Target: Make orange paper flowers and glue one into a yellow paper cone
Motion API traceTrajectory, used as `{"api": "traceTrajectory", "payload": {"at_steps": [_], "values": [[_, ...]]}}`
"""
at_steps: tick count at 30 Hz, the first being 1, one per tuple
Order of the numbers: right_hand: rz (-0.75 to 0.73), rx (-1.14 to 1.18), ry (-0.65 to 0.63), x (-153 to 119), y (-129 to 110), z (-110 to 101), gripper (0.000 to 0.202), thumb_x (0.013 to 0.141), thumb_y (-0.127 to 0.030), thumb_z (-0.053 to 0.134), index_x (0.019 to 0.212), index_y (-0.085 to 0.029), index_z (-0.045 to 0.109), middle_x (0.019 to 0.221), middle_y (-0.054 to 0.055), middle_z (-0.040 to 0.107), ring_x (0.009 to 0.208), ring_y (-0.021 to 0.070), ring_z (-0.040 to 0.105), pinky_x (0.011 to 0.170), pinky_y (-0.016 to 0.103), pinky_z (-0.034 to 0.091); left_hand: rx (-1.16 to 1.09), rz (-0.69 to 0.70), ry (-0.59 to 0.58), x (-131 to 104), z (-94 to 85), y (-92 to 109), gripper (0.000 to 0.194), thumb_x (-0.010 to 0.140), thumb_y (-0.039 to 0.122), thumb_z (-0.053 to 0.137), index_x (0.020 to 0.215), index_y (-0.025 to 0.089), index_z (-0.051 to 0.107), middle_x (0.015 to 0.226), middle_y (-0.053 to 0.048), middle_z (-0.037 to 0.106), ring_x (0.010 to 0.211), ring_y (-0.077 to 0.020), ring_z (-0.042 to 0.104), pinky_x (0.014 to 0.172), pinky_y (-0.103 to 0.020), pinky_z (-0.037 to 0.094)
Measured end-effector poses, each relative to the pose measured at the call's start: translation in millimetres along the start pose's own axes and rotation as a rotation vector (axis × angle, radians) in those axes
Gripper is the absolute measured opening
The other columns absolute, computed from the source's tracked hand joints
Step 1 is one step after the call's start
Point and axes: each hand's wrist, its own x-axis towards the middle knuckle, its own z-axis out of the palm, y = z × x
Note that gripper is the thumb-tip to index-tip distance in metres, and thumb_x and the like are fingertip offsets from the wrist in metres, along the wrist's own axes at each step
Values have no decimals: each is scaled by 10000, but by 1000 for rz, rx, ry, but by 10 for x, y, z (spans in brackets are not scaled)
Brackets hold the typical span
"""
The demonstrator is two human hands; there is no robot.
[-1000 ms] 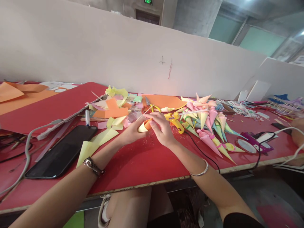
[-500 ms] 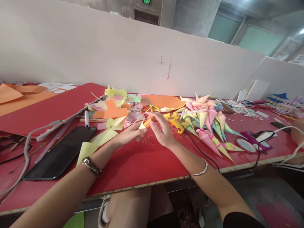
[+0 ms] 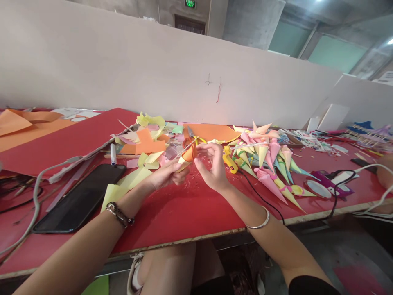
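Between my hands is a small paper cone [image 3: 188,157], yellow outside with an orange layer at its mouth. My left hand [image 3: 168,174] is closed round its lower part. My right hand [image 3: 212,166] is at the cone's open end, fingers bent and thumb close to the rim; whether it pinches the paper is too small to tell. A yellow glue gun [image 3: 230,160] lies just right of my right hand, partly hidden by it. Scissors [image 3: 192,135] with orange and yellow handles lie behind the cone, near a thin stick.
Finished paper cones [image 3: 270,153] are heaped at the right. Paper scraps [image 3: 150,141] and a marker [image 3: 113,154] lie at the left, with a black phone [image 3: 80,198] nearer. A black cord crosses the red table [image 3: 184,217]. Another person's arm [image 3: 385,172] is at the right edge.
My right hand has drawn back slightly to the right and its fingers have lifted, so more of the cone shows. The cone is tilted more upright in my left hand.
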Motion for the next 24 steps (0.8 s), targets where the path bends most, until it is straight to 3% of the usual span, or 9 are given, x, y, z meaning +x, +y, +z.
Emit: {"api": "traceTrajectory", "payload": {"at_steps": [4,9,15,20,24], "values": [[-98,-175,-68,27,-38,-37,59,843,-248,444,895,-224,456,970,48,535,975,157,524,842,354,459,-41,9,-15,-17,3,-2,471,622,547,635,835,223,367,489,112,205,401,-32,114,382,-171,131],[-116,-249,-53,48,-61,-60,59,828,-241,487,876,-224,518,901,29,529,920,152,528,835,353,453,-26,50,-17,-13,31,-4,384,692,486,611,790,206,368,490,108,221,396,-32,148,383,-168,155],[-83,-236,-24,36,-52,-47,54,805,-231,537,858,-230,539,863,19,516,890,145,528,815,328,462,177,24,102,13,12,-33,379,691,477,597,691,193,346,471,100,272,395,-36,229,392,-184,205],[0,-139,-17,26,-36,-32,250,815,-263,520,1058,-233,469,936,31,540,873,139,542,799,317,483,435,107,282,43,9,-14,288,710,393,553,654,181,366,507,78,308,446,-46,272,418,-188,239],[-19,-147,-192,39,-50,-37,339,808,-309,528,1134,-265,450,1080,48,521,1027,170,505,891,361,447,639,208,304,40,6,-9,237,681,346,538,605,168,402,543,54,356,498,-59,322,442,-192,311]]}}
